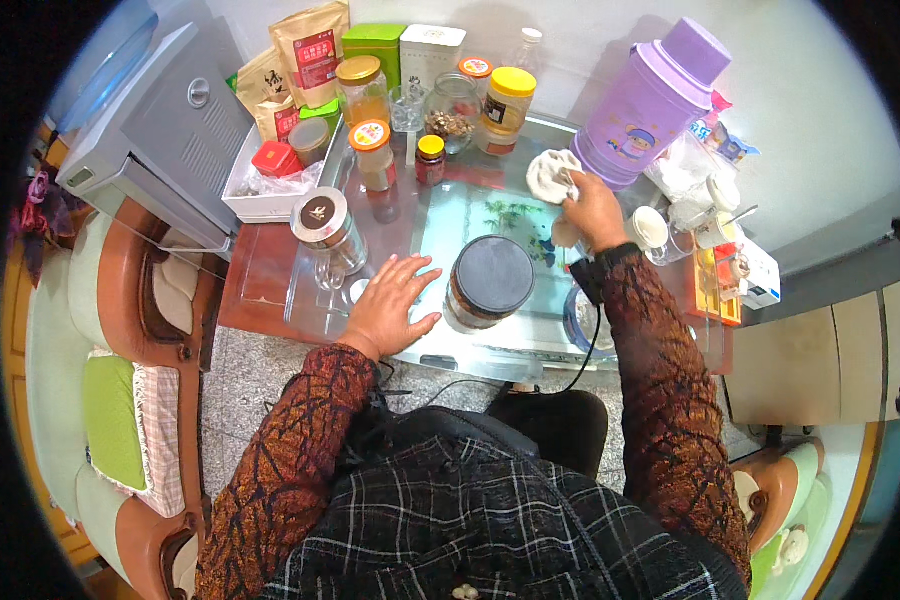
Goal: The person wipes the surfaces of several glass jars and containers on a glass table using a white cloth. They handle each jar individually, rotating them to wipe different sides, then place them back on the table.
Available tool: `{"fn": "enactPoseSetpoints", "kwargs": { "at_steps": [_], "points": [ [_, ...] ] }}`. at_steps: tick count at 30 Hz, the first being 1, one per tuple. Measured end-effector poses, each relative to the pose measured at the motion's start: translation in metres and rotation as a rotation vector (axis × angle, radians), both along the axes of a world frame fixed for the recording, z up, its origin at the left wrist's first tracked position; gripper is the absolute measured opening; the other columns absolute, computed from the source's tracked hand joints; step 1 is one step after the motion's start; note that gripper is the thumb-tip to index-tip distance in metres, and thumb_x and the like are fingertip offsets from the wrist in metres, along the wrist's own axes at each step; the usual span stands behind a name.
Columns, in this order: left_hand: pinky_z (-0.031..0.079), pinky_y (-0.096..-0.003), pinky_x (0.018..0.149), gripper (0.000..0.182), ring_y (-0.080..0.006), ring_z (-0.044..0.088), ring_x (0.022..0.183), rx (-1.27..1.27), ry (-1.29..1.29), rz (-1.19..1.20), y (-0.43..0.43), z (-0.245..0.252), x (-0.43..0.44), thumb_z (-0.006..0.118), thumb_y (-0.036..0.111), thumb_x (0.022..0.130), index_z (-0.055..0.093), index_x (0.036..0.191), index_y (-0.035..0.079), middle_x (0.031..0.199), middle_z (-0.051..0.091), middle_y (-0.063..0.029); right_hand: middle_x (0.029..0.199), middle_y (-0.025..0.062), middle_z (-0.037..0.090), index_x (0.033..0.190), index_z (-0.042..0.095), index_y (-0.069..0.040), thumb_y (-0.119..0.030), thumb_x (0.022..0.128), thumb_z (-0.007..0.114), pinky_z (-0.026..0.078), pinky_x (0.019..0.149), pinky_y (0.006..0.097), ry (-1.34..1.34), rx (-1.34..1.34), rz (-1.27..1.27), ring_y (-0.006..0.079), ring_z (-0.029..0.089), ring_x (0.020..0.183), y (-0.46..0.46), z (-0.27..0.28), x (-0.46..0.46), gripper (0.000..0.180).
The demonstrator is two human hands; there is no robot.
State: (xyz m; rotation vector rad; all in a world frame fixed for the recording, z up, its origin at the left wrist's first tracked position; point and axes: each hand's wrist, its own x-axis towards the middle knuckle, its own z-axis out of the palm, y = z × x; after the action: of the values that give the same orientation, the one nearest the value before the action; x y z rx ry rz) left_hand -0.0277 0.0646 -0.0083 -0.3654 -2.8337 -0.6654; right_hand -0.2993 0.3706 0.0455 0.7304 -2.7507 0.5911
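My right hand [597, 212] grips a crumpled white cloth [552, 175] over the glass tabletop, just in front of a purple thermos jug [630, 112]. Fingers apart and holding nothing, my left hand [394, 306] is over the table's near left part. Between the hands stands a jar with a black lid [495, 275]. A lidded glass mug [330, 232] is behind and left of my left hand. Beneath my right forearm, a round container with a blue rim [589, 319] is partly hidden.
Glass jars, a small jar with a yellow lid [430, 161], tins and paper pouches [313, 60] line the back. A white box [266, 202] holding a red container stands left, beside a grey water dispenser [172, 135]. Cups [649, 229] and an orange box [709, 289] are right. A black cable hangs near my right wrist.
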Motion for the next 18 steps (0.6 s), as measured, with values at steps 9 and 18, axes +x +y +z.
{"fn": "enactPoseSetpoints", "kwargs": {
  "at_steps": [9,18],
  "points": [
    [0.027,-0.0529,0.133,0.068,-0.0334,0.046,0.151,0.001,-0.011,-0.004,0.000,0.001,-0.002,0.075,0.041,0.093,0.056,0.153,0.015,0.159,0.054,-0.0133,0.151,0.0168,0.063,0.138,0.073,-0.022,-0.016,0.089,0.070,0.055,0.105,0.0502,-0.019,0.335,0.040,0.0453,0.064,0.121,-0.065,-0.030,-0.030,0.050],
    [0.027,-0.0519,0.133,0.067,-0.0313,0.045,0.153,-0.003,0.000,0.005,0.000,-0.001,0.000,0.075,0.040,0.093,0.057,0.153,0.015,0.160,0.053,-0.0116,0.157,0.0165,0.059,0.144,0.069,-0.022,-0.020,0.084,0.078,0.053,0.108,0.0487,-0.075,0.299,0.351,0.0446,0.062,0.121,-0.059,-0.020,0.036,0.060]
  ]
}}
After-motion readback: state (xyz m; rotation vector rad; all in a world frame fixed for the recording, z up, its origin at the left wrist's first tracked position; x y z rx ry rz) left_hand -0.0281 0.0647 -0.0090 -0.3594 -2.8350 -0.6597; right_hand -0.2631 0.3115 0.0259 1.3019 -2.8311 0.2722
